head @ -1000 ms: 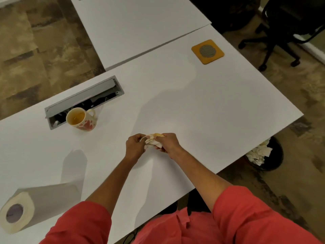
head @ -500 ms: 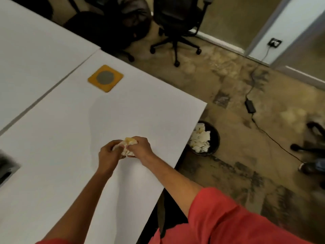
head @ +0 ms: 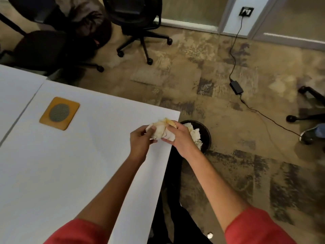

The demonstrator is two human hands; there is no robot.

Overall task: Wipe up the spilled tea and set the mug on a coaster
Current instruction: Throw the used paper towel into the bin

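Dim warm indoor light, soft shadows on white desk (head: 52,173), slight blur, wide-angle edge warp.

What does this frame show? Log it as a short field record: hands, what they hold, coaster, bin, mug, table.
left hand: gripping the tea-stained paper towel
right hand: gripping the same towel from the other side
towel position: bunched, at the table's right edge, beside the bin
coaster: yellow with grey centre, flat on the table, nothing on it
bin: black, on the floor by the table corner, holding crumpled paper
mug: not in view
table: white, no spill visible
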